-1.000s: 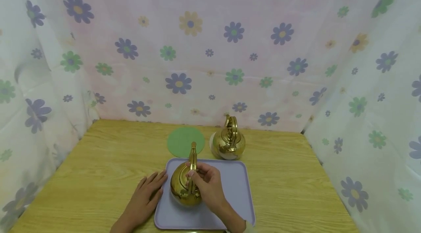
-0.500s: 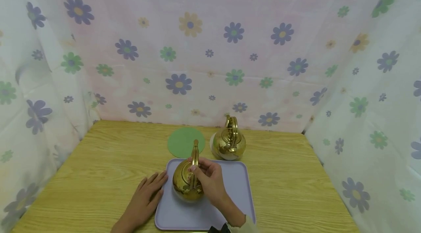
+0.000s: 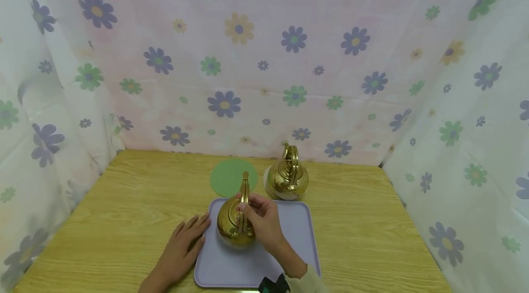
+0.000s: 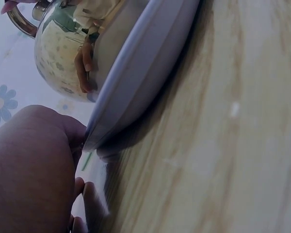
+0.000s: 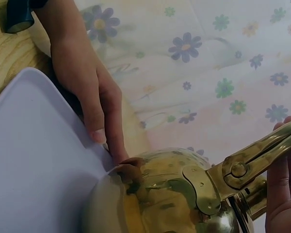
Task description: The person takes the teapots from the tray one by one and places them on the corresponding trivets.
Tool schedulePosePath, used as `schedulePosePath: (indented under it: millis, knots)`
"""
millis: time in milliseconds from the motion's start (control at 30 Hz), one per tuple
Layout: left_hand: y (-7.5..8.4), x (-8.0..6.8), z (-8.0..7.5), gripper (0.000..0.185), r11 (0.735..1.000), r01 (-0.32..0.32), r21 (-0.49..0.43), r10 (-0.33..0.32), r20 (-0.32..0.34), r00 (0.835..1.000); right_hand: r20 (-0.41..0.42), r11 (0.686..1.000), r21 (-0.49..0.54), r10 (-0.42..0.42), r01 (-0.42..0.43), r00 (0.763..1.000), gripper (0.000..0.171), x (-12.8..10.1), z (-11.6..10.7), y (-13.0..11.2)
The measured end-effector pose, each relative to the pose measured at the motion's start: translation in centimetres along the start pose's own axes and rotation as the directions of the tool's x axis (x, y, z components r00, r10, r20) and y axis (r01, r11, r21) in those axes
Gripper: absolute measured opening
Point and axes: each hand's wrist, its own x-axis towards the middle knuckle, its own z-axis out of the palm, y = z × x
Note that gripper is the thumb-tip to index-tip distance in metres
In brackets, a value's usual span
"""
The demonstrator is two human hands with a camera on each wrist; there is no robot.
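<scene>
My right hand (image 3: pixel 264 224) grips the upright handle of a shiny gold kettle (image 3: pixel 232 224), thumb on the near side. The kettle is over the left half of a pale purple tray (image 3: pixel 289 242); whether its base touches the tray is hard to tell. In the right wrist view the kettle (image 5: pixel 169 194) fills the lower part, with some fingers behind the handle. My left hand (image 3: pixel 179 249) lies flat on the table at the tray's left side, fingers extended. The left wrist view has its thumb against the tray rim (image 4: pixel 131 73).
A second gold kettle (image 3: pixel 288 182) stands behind the tray on the right, partly over a pale round mat (image 3: pixel 266 183). To its left a green round mat (image 3: pixel 231 177) lies on the wooden table (image 3: pixel 363 233). Flowered cloth (image 3: pixel 264 54) hangs around the table.
The kettle in my right hand has shifted slightly to the right and away from me, or upward, over the tray. My left hand and the second kettle have stayed put.
</scene>
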Motion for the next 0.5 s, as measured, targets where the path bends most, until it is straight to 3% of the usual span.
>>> schedulePosePath:
  millis: [500]
  knots:
    - [-0.01,0.03,-0.08,0.045,1.000,-0.010,0.009,0.010,-0.001,1.000,0.017,0.999,0.032,0.028,-0.028,0.999,0.036,0.94,-0.24,0.36]
